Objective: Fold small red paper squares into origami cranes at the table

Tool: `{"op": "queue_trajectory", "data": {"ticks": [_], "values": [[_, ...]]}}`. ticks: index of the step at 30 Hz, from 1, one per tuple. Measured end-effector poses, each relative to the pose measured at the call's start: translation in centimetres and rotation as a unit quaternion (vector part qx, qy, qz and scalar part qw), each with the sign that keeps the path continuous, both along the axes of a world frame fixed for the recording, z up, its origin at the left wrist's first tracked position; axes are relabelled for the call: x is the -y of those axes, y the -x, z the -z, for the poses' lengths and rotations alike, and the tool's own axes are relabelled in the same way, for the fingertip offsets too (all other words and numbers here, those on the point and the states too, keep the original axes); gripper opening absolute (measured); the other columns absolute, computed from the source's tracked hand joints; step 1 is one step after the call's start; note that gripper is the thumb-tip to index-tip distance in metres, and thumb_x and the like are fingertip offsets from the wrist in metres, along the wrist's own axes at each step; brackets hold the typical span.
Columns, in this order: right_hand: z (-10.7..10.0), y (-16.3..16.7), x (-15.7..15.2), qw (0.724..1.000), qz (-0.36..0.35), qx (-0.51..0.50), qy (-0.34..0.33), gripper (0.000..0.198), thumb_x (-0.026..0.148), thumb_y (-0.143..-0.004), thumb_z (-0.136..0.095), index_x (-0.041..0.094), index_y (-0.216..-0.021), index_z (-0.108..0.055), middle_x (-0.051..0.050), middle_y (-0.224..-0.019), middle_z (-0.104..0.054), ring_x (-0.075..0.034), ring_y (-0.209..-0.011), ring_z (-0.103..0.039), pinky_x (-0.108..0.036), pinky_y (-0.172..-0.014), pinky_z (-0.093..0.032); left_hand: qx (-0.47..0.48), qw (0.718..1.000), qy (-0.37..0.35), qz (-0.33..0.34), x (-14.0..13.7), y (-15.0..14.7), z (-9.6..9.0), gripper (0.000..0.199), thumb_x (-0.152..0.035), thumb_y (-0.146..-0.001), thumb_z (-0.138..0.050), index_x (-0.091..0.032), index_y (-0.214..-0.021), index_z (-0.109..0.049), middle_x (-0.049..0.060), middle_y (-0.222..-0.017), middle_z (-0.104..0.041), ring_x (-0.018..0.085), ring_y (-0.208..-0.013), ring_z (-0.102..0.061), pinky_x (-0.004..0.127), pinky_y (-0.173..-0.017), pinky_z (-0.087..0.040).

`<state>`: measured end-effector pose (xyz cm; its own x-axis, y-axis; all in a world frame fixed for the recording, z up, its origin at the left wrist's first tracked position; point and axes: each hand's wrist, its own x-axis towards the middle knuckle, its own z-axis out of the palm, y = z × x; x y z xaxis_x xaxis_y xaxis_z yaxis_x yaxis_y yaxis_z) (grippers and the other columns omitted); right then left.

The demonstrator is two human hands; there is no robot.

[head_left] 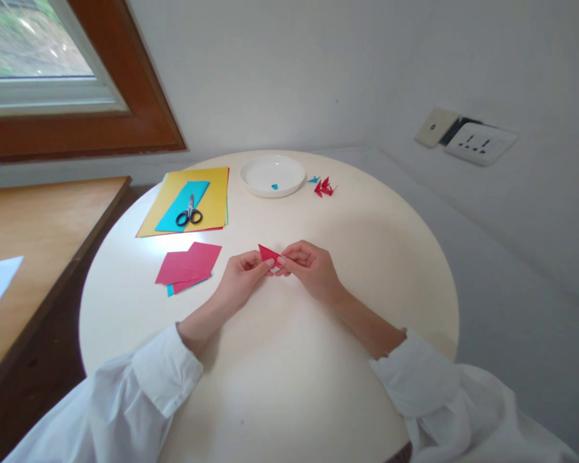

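Observation:
A small piece of red paper [269,254], folded to a point at its upper left, is held between my two hands above the round table. My left hand [244,273] pinches its lower left part between thumb and fingers. On the other side, my right hand [313,267] grips the right corner with thumb and forefinger. The thumbs nearly meet at the paper's lower edge. Left of my hands lie several red paper pieces [188,263], overlapping, with a blue sheet [170,290] peeking out underneath.
Black-handled scissors [190,213] rest on a blue strip [164,222] atop yellow paper [215,199]. A white plate [255,186] holds a small blue piece [275,186]. Beside it lie red folded paper figures [324,188] and a blue one [314,180]. A wooden desk [53,218] stands left.

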<state>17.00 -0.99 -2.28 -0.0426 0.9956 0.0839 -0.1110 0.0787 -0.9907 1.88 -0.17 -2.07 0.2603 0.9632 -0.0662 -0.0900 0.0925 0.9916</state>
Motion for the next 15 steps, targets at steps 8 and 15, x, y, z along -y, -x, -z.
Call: {"op": "queue_trajectory", "data": {"ticks": [8, 15], "values": [[-0.16, 0.05, -0.06, 1.000, 0.000, -0.001, 0.006, 0.030, 0.042, -0.060, -0.074, 0.019, -0.073, -0.058, 0.002, -0.058, -0.068, -0.015, -0.053, -0.066, -0.026, -0.054, -0.052, -0.008, 1.000, -0.006, -0.010, 0.04, -0.07, 0.02, 0.020, -0.034, -0.067, -0.069, -0.014, -0.070, -0.067, 0.003, -0.066, -0.065, 0.013, -0.064, -0.056, 0.026, -0.063, -0.041], [-0.09, -0.05, -0.11, 1.000, 0.006, -0.013, 0.000, 0.027, 0.035, -0.062, -0.073, 0.020, -0.077, -0.057, 0.004, -0.059, -0.067, -0.015, -0.055, -0.067, -0.026, -0.058, -0.053, -0.019, 0.999, 0.000, -0.036, 0.02, -0.11, -0.12, 0.021, -0.034, -0.066, -0.070, -0.014, -0.067, -0.065, 0.000, -0.061, -0.061, 0.010, -0.057, -0.051, 0.023, -0.056, -0.036]]}}
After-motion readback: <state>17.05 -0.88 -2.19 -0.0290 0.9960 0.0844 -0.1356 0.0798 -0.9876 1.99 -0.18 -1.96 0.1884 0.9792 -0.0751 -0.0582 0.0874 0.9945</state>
